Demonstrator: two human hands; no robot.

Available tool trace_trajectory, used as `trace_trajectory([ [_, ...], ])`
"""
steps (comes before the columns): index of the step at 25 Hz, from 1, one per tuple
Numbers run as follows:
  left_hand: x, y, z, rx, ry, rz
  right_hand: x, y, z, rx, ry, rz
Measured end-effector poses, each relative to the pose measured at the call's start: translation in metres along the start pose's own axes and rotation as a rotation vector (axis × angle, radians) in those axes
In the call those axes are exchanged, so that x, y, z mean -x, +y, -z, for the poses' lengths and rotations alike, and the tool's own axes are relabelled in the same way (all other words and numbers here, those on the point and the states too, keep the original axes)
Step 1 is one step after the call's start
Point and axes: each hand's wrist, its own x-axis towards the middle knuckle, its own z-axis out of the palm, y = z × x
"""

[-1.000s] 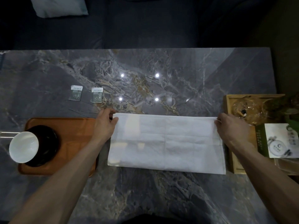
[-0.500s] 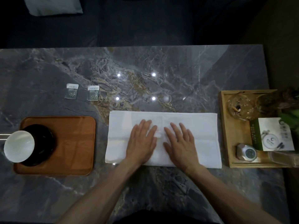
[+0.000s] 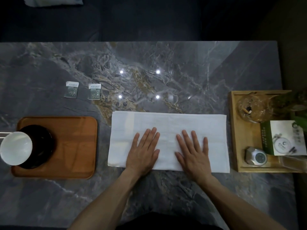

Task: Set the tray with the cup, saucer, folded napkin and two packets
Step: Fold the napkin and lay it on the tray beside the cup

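A white napkin [image 3: 167, 123], folded into a wide strip, lies on the marble table in front of me. My left hand [image 3: 142, 153] and my right hand [image 3: 193, 154] press flat on its near half, fingers straight and spread. To the left sits a brown wooden tray [image 3: 74, 146]. A black saucer [image 3: 41, 145] rests on the tray's left end with a white cup [image 3: 15, 147] on it. Two small green-and-white packets [image 3: 71, 89] [image 3: 94, 91] lie side by side on the table beyond the tray.
A light wooden box tray [image 3: 234, 130] at the right holds a glass ashtray [image 3: 252, 107], a metal object [image 3: 255, 157], a green-and-white card [image 3: 287, 138] and plant leaves. A dark sofa with a pale cushion [image 3: 53, 0] stands past the table's far edge.
One second ago my hands pinched the napkin's far corners. They let go and came to its middle, pressing flat. Since half a second ago they have spread slightly apart.
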Motion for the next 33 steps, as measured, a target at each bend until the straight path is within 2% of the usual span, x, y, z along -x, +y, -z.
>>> trace_trajectory([
  [6, 0.024, -0.062, 0.001, -0.038, 0.035, 0.049, 0.021, 0.066, 0.003, 0.058, 0.004, -0.072],
  [12, 0.026, -0.064, 0.007, -0.017, 0.036, 0.092, 0.023, 0.071, 0.007, 0.058, -0.010, -0.076],
  [13, 0.026, -0.063, 0.011, 0.001, 0.047, 0.167, 0.023, 0.069, 0.008, 0.055, -0.010, -0.079],
  [17, 0.022, -0.057, 0.036, 0.254, 0.119, 0.669, 0.033, 0.062, 0.011, -0.019, 0.009, -0.173],
  [25, 0.006, -0.057, 0.068, 0.665, 0.116, 0.996, 0.078, 0.047, 0.009, -0.146, 0.015, -0.287],
  [27, 0.005, -0.063, 0.067, 0.762, 0.118, 1.018, 0.088, 0.046, 0.006, -0.182, 0.003, -0.325],
  [31, 0.013, -0.075, 0.067, 1.159, 0.125, 0.935, 0.095, 0.047, 0.003, -0.190, -0.013, -0.336],
  [33, 0.021, -0.081, 0.068, 1.135, 0.192, 0.878, 0.095, 0.047, 0.001, -0.168, -0.020, -0.325],
])
